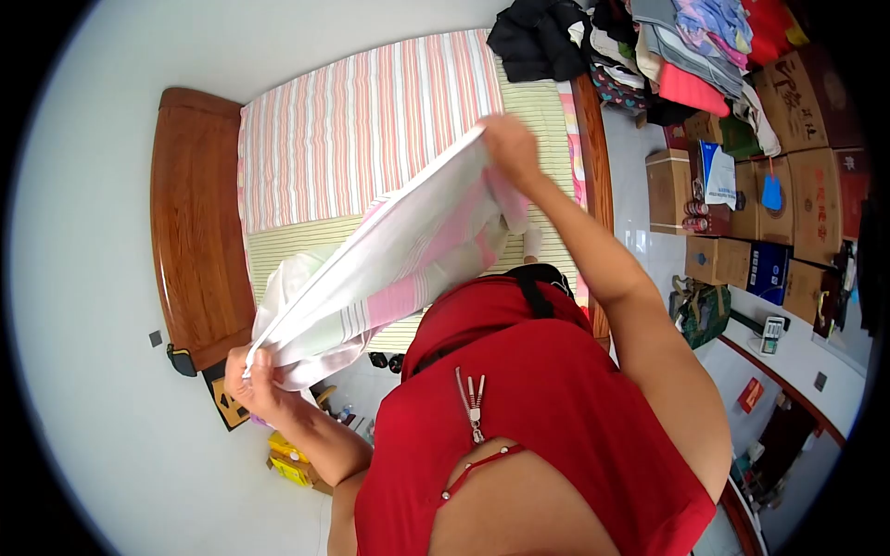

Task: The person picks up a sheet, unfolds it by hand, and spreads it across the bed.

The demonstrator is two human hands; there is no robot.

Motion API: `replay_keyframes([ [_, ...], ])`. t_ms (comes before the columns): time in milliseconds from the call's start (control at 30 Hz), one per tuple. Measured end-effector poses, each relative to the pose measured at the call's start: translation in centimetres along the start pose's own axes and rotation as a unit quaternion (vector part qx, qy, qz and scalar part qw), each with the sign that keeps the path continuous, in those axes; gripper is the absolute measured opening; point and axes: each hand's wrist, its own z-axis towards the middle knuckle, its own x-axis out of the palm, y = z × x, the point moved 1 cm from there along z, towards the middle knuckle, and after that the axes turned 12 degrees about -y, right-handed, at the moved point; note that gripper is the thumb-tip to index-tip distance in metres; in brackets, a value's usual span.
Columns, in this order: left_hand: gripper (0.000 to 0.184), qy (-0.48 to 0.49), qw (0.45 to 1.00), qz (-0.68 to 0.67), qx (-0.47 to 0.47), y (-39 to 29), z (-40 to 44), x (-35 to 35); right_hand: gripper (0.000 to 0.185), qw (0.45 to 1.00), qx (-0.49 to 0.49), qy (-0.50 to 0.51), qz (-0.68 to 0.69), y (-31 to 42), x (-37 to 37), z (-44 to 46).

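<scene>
A thin white and pink striped sheet (399,250) is stretched taut between my two hands above the bed. My left hand (252,378), low on the left near the headboard, is closed round one corner of it. My right hand (510,148) is raised over the far part of the bed and grips the opposite end; its fingers are slightly blurred. From the straight upper edge the cloth hangs down in loose folds. Beneath it lie a green striped mat (278,246) and, further off, a red and white striped cover (371,130).
A wooden headboard (199,222) stands at the left, a wooden footboard (595,167) at the right. Dark clothing (538,42) lies on the bed's far corner. Beyond the footboard are piled clothes (691,56), several cardboard boxes (816,204) and a green bag (702,310). Black shoes (378,360) sit on the floor.
</scene>
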Motion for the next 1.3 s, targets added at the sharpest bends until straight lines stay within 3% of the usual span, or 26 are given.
replay_keyframes([
  [33, 0.022, -0.022, 1.000, -0.004, -0.019, 0.2, 0.2, -1.1, 0.014, 0.997, -0.065, -0.024, -0.042, 0.2, -1.6, 2.7],
  [100, 0.026, -0.031, 0.999, -0.033, -0.020, -0.1, 0.5, -2.1, 0.016, 0.993, -0.066, -0.073, -0.064, 3.2, -6.3, 7.5],
  [167, 0.027, -0.062, 0.994, -0.072, -0.056, 0.2, 1.4, -3.4, 0.012, 0.980, -0.144, -0.136, -0.003, 5.0, -9.5, 10.1],
  [233, 0.028, -0.042, 0.989, -0.113, -0.088, 1.3, 2.4, -4.7, 0.008, 0.979, -0.105, -0.107, 0.138, 5.1, -10.0, 10.0],
  [267, 0.027, -0.050, 0.985, -0.128, -0.109, 1.9, 2.7, -4.8, 0.008, 0.989, -0.002, -0.024, 0.146, 6.0, -10.2, 8.9],
  [367, 0.016, -0.093, 0.975, -0.111, -0.170, 6.1, 3.1, -5.5, 0.010, 0.980, -0.037, 0.158, 0.113, 6.7, -10.0, 7.3],
  [433, 0.016, -0.164, 0.969, -0.043, -0.181, 6.5, 1.8, -3.4, 0.010, 0.976, -0.015, 0.197, 0.092, 7.6, -11.6, 7.2],
  [467, 0.016, -0.140, 0.969, -0.058, -0.197, 8.0, 1.4, -4.0, 0.010, 0.972, -0.003, 0.219, 0.083, 8.4, -12.5, 7.1],
  [567, 0.015, -0.178, 0.959, -0.052, -0.213, 9.3, 0.9, -4.8, 0.010, 0.976, -0.076, 0.189, 0.080, 12.7, -16.0, 7.6],
  [667, 0.013, -0.129, 0.970, -0.013, -0.206, 10.5, 1.9, -5.0, 0.010, 0.980, -0.112, 0.149, 0.075, 15.0, -15.1, 8.9],
  [767, 0.016, -0.107, 0.964, 0.103, -0.220, 15.2, 3.4, -4.9, 0.014, 0.970, -0.018, 0.234, 0.058, 14.7, -9.6, 8.7],
  [833, 0.029, -0.064, 0.974, 0.112, -0.184, 11.6, 1.6, -0.2, 0.013, 0.951, 0.017, 0.301, 0.066, 14.5, -5.1, 6.3],
  [867, 0.040, -0.002, 0.989, 0.103, -0.104, 11.7, 0.6, 1.4, 0.014, 0.944, -0.020, 0.316, 0.089, 14.7, -3.2, 4.3],
  [933, 0.053, 0.140, 0.984, 0.084, -0.069, 10.5, -1.5, 4.2, 0.014, 0.931, -0.084, 0.322, 0.153, 16.5, -0.9, 1.0],
  [967, 0.056, 0.219, 0.966, 0.075, -0.114, 8.9, -2.4, 5.4, 0.014, 0.923, -0.111, 0.312, 0.195, 17.8, -0.3, -0.2],
  [1033, 0.058, 0.307, 0.948, 0.039, -0.079, 6.1, -3.6, 7.4, 0.012, 0.904, -0.118, 0.351, 0.215, 20.1, -0.4, -0.8],
  [1067, 0.052, 0.310, 0.930, -0.046, -0.192, 7.3, -3.9, 7.3, 0.011, 0.895, -0.105, 0.354, 0.251, 20.6, -0.4, -1.0],
  [1167, 0.040, 0.371, 0.915, -0.028, -0.158, 8.6, -3.4, 6.8, 0.014, 0.877, -0.114, 0.358, 0.300, 21.6, -1.3, -0.4],
  [1200, 0.026, 0.369, 0.916, -0.029, -0.154, 8.5, -3.6, 6.8, 0.016, 0.874, -0.110, 0.369, 0.297, 21.7, -1.6, -0.3],
  [1300, 0.017, 0.360, 0.925, 0.027, -0.117, 9.6, -4.1, 7.1, 0.019, 0.867, -0.075, 0.391, 0.298, 21.4, -1.7, -0.6],
])
